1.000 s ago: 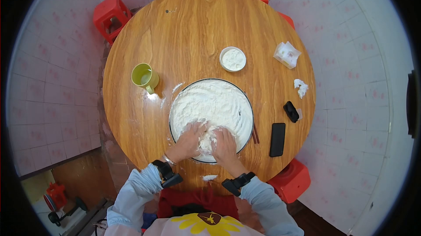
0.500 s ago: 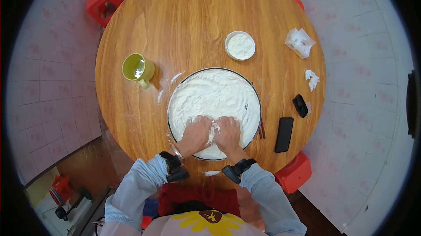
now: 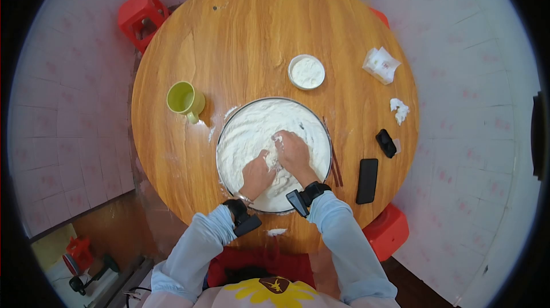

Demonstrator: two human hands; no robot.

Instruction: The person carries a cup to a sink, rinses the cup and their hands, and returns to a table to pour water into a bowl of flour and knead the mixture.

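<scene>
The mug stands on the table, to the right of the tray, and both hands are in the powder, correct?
No, the head view shows the mug left of the tray. It does stand on the table, and the left hand and right hand are in the powder.

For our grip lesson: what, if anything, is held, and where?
The left hand and right hand touch floury dough; whether either grips it cannot be told.
</scene>
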